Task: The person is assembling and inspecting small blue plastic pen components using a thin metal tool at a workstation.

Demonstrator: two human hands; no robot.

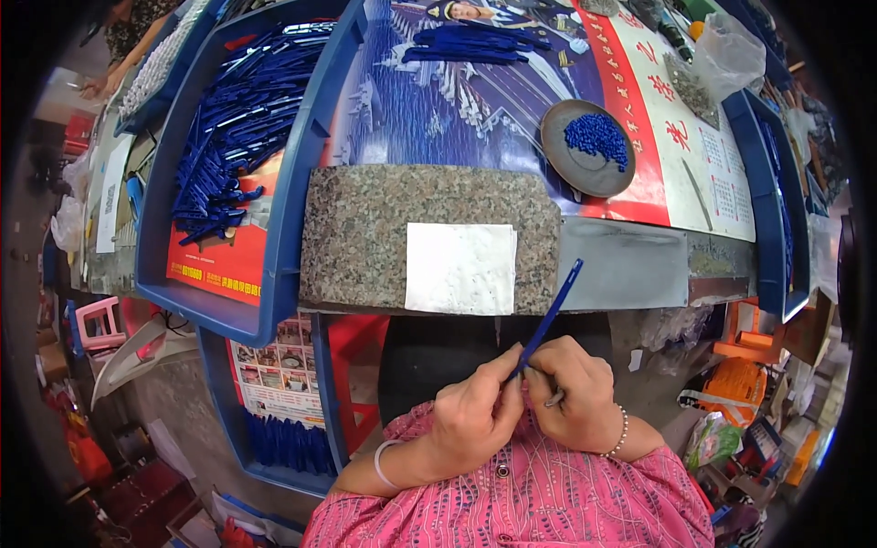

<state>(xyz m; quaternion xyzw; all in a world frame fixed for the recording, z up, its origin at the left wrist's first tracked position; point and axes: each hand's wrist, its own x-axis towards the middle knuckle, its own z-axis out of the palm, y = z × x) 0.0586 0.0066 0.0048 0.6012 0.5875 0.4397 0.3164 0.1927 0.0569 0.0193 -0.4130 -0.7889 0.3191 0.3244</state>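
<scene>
A slim, glossy blue stick point(554, 304) slants up and to the right out of my two hands, with a small hole near its far tip. My left hand point(477, 402) is closed, thumb and forefinger pinching the stick's lower end. Against it, my right hand point(577, 391) is closed too, its fingertips on the same end. A short grey, metal-looking piece point(554, 399) pokes out between the right fingers; its kind is not plain. Both hands are above my lap, just off the table edge. A folded white sheet point(460, 269) lies on a speckled stone slab point(365, 233) ahead of them.
At the left, a blue tray point(285, 228) holds many similar sticks; another bundle point(475, 43) lies at the back. A round brown dish point(557, 151) holds tiny blue pieces point(596, 137). Below the table stands a second tray point(219, 384). Another blue tray point(754, 201) edges the right side.
</scene>
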